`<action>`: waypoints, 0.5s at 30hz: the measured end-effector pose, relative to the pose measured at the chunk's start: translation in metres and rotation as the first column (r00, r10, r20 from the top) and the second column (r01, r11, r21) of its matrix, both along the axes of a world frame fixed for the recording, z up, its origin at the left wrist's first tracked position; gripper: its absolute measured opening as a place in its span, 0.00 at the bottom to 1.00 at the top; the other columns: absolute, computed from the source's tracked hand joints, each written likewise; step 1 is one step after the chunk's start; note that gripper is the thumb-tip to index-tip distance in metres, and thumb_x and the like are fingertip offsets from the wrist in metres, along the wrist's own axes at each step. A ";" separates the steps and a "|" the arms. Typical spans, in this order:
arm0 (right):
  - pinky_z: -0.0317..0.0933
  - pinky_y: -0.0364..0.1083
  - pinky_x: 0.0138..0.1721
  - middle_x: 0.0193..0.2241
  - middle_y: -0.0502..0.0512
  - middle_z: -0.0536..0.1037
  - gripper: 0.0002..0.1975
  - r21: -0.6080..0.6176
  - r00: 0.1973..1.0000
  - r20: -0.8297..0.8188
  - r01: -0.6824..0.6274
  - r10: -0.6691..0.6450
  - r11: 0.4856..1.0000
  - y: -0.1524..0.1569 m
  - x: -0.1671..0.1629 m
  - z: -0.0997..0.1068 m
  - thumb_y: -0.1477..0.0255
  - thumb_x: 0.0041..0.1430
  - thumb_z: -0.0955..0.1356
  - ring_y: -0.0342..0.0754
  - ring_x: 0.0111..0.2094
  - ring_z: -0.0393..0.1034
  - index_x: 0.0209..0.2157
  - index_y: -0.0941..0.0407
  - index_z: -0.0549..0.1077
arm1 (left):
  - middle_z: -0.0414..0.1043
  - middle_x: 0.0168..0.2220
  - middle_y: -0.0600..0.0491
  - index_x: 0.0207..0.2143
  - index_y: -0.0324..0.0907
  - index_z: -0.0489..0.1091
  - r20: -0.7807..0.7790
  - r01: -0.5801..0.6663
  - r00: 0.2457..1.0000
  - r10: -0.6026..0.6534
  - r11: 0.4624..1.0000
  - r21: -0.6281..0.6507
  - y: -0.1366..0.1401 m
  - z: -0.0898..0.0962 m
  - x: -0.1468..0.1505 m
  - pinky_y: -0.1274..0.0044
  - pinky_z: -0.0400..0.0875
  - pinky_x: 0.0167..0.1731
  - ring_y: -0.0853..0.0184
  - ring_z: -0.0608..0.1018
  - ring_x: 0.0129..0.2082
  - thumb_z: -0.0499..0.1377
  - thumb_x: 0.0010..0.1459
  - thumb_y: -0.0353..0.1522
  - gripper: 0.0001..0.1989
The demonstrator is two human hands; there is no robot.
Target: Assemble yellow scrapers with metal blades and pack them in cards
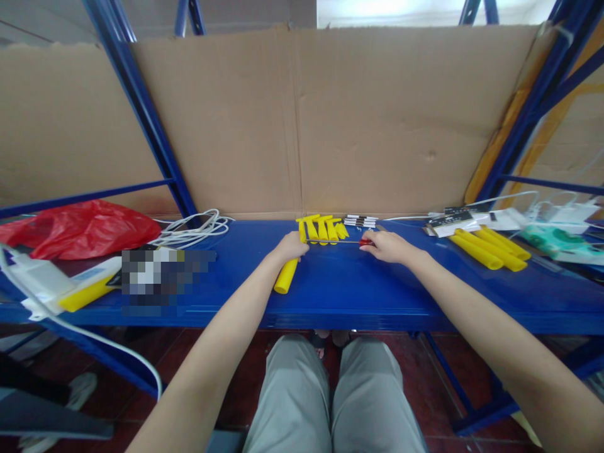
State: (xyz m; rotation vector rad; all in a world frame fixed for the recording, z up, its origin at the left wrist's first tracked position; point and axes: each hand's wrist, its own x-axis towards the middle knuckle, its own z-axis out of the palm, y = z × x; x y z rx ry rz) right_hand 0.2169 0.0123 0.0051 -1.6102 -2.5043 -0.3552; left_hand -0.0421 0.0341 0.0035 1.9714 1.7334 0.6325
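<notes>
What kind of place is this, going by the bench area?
Probably a small workshop or assembly station: a blue bench with blue uprights, cardboard standing behind it, and a yellow tube in the left hand.

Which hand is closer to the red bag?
Left. The left hand is to the right of the red bag, beyond the white cable; the right hand is even farther right.

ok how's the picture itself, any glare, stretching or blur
All in the head view: washed-out brightness above the cardboard; posts splay outward, probably wide-angle stretch; blocky pixels at the left of the table; fine detail near the right hand looks soft.
</notes>
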 end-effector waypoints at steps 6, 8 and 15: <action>0.58 0.44 0.33 0.35 0.58 0.78 0.08 -0.027 0.995 -0.082 -0.063 0.060 0.998 0.005 0.003 -0.004 0.68 0.61 0.62 0.50 0.36 0.72 0.36 0.55 0.69 | 0.77 0.32 0.43 0.38 0.32 0.73 -0.083 0.010 0.997 -0.009 1.000 0.004 0.003 -0.001 0.000 0.82 0.66 0.19 0.68 0.76 0.20 0.53 0.47 0.21 0.15; 0.58 0.44 0.34 0.34 0.58 0.77 0.07 -0.021 0.988 -0.119 -0.105 0.102 0.994 0.009 0.005 -0.006 0.68 0.59 0.63 0.50 0.35 0.71 0.36 0.55 0.68 | 0.77 0.33 0.43 0.38 0.32 0.73 -0.083 0.002 0.997 -0.002 1.000 -0.004 0.001 0.000 0.000 0.82 0.66 0.19 0.68 0.76 0.20 0.53 0.47 0.22 0.15; 0.55 0.43 0.30 0.32 0.56 0.76 0.06 0.020 0.986 -0.129 -0.105 0.107 0.994 0.012 0.006 -0.010 0.70 0.55 0.66 0.49 0.32 0.69 0.34 0.54 0.64 | 0.77 0.33 0.41 0.39 0.30 0.72 -0.095 0.004 0.996 -0.003 1.000 0.004 -0.003 0.004 0.002 0.80 0.67 0.19 0.65 0.77 0.22 0.52 0.48 0.21 0.16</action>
